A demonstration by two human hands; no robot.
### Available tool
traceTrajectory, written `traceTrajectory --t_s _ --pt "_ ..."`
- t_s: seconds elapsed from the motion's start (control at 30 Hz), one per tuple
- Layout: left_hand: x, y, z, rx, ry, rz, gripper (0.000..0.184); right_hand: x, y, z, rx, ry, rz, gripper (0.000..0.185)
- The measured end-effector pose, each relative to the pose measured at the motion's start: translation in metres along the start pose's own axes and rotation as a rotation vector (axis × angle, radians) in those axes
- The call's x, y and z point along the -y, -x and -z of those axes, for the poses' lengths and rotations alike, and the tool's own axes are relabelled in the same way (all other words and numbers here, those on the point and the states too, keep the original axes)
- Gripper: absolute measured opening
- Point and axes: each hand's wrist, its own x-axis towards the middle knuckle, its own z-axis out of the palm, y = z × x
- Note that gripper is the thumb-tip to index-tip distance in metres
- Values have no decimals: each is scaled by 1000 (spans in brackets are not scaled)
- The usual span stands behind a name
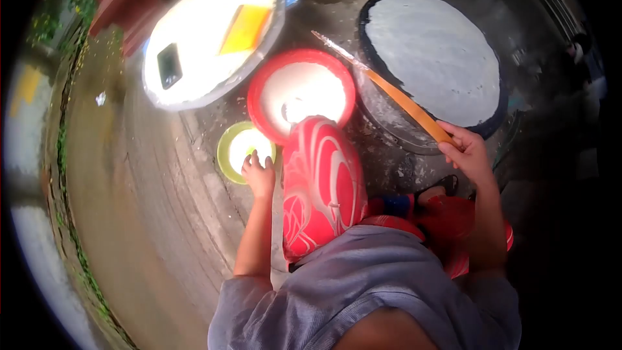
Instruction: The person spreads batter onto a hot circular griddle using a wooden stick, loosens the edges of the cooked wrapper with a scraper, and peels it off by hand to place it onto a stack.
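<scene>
Scanning left to right for trouble: dark phone-like slab [170, 65] sits right on the left white disc [201, 16], so any splash or a tipped disc could wet it or slide it off; yellow packet [246, 29] lies near the same disc's edge, same exposure. Green bowl [224, 159] is on the ground just beside the red basin, white stuff inside; left hand [258, 172] is over its near side, fingers spread and loosely bent, nothing clearly gripped, can't tell if the tips touch the contents. Pressing down on that side could tip the bowl, since it looks small and light. Red basin [254, 100] holds more of the white stuff, and the patterned trouser leg [324, 181] overlaps its near rim in view; contact unclear, but a knee shift could knock it and slop the contents. Long flat stick [396, 94] slants up between basin and right white disc [434, 58], far end whitish, so it could drip or scrape the disc's coating if it dips. Right hand [465, 149] pinches only the near end, thumb against fingers: long overhang, so a slack grip could let it twist
</scene>
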Motion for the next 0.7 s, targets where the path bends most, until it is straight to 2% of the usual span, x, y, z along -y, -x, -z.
traceTrajectory --t_s 0.03,0.1,0.17,0.2,0.23,0.3,0.33,0.37,0.4,0.47,0.53,0.6,0.7 --pt "3 5 -8 78 -244 122 54 25 -11 -4 72 83 0 43" --pt "28 7 -27 206 -367 264 61 69 -40 -29 167 139 22 39" --pt "41 11 -36 327 -278 345 61 101 -71 -60 299 488 382 37" --pt "102 7 -85 244 -142 140 55 119 -85 -81 336 608 377 33" --pt "100 8 -82 242 -133 162 55 125 -102 -104 399 738 417 33" --pt "79 3 -61 293 -109 340 51 120 -138 -154 504 955 501 32" --pt "75 -1 -51 224 -73 378 41 131 -143 -181 581 1046 412 31" --pt "80 -1 -48 220 -69 394 41 133 -154 -206 645 1089 361 33" --pt "88 -1 -43 161 97 422 34 126 -167 -228 707 1131 310 34" --pt "88 11 -28 28 355 465 32 102 -193 -260 740 1176 386 33" --pt "76 36 -9 16 381 453 32 91 -210 -282 774 1216 461 33" --pt "71 62 -10 -1 412 356 31 81 -221 -287 878 1014 232 33" --pt "55 77 -19 7 392 239 27 55 -240 -291 924 906 158 37"
